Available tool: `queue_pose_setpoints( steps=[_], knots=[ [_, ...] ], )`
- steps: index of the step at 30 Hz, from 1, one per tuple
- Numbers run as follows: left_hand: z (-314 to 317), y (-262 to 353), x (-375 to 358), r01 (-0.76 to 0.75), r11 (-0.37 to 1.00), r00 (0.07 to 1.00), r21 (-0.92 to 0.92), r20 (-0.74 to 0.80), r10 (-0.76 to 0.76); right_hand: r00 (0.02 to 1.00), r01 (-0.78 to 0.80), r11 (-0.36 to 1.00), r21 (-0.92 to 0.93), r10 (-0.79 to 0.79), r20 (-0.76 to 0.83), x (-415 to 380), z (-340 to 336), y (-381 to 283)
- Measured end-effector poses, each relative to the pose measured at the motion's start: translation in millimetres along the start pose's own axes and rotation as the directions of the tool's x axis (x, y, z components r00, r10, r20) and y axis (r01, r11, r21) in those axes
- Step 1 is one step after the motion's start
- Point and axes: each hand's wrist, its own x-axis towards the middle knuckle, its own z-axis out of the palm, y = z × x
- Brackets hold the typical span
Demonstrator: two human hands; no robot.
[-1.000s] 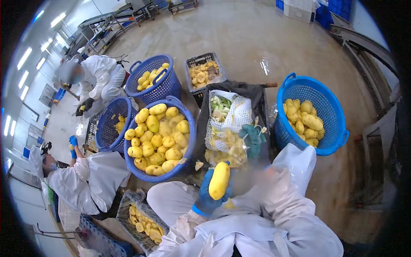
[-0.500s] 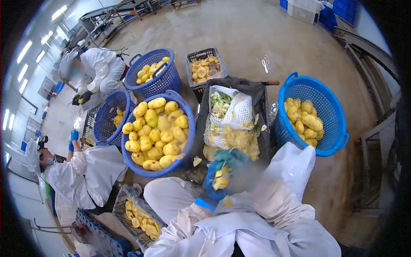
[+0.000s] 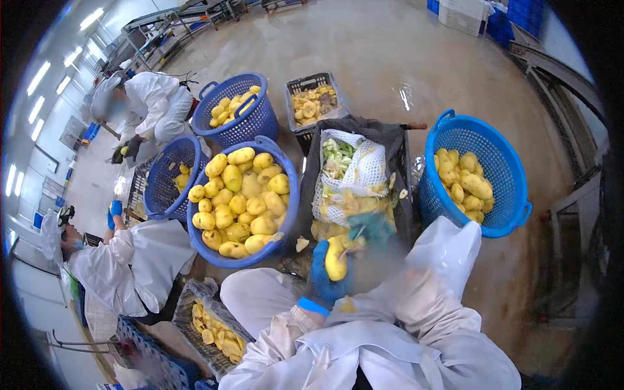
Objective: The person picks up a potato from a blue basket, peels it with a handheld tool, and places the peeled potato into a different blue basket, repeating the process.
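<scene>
A wet, pale brown floor stretched beneath everything. On the left, one co-worker in white sat near the wearer, and another co-worker bent over farther off. A violet-blue basket, heaped with yellow produce, stood left of centre; a brighter blue basket on the right was partly filled with similar pieces. Between them sat a crate lined in black, holding white netting, green scraps and yellow scraps. A smaller dark crate of yellow pieces stood beyond it, and a lined crate of yellow slices lay at the lower left. The right grip, in a green glove, was blurred over the near end of the black-lined crate; whether it was clenched or grasping anything, I cannot tell. The left grip, in a blue glove, was closed around an oblong yellow piece, just beside the right one and near that crate's close end.
</scene>
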Motion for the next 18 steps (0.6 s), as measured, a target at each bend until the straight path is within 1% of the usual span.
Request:
queue_pose_setpoints(
  steps=[1,2,4,5,6,7,8,9,11,14,16,18],
  knots=[
    [5,-3,1,-0.095,0.948,0.995,0.305,0.057,0.081,0.999,0.038,0.998,-0.046,-0.038,0.002,2,-1,15],
    [10,-5,1,-0.198,0.796,0.980,0.572,0.114,0.162,0.997,0.076,0.993,-0.088,-0.076,0.007,7,-1,33],
    [-9,-20,-5,-0.290,0.634,0.952,0.717,0.145,0.271,0.965,0.211,0.970,-0.118,-0.227,-0.135,14,-6,24],
    [-12,-20,-4,-0.334,0.534,0.928,0.777,0.171,0.331,0.971,0.138,0.989,0.043,-0.127,-0.201,17,-13,15],
    [-16,-19,-2,-0.280,0.697,0.953,0.660,0.106,0.283,0.968,0.070,0.976,0.208,-0.016,-0.250,20,-19,9],
    [-13,-13,0,-0.220,0.829,0.972,0.514,0.040,0.233,0.953,0.003,0.930,0.367,0.109,-0.284,18,-22,1],
    [10,6,-1,-0.003,0.999,0.999,0.051,-0.036,0.005,0.972,0.030,0.982,0.185,0.014,-0.236,10,-7,-21],
    [21,14,-3,0.075,0.993,0.997,-0.091,-0.002,-0.076,0.989,0.054,0.994,0.090,-0.041,-0.139,6,2,-21],
    [43,30,-7,0.243,0.903,0.970,-0.355,0.066,-0.235,0.988,0.139,0.987,-0.083,-0.133,0.077,0,16,-20],
    [9,8,-4,0.219,0.949,0.975,-0.229,0.090,-0.204,0.994,-0.107,0.983,0.151,0.105,0.024,0,26,-24],
    [-22,-13,-5,0.189,0.978,0.982,-0.091,0.049,-0.185,0.999,0.032,0.998,0.057,-0.032,0.000,7,22,-15],
    [-32,-20,-9,0.249,0.961,0.968,-0.119,0.052,-0.244,0.968,0.206,0.978,0.023,-0.200,-0.154,13,14,-11]
  ],
)
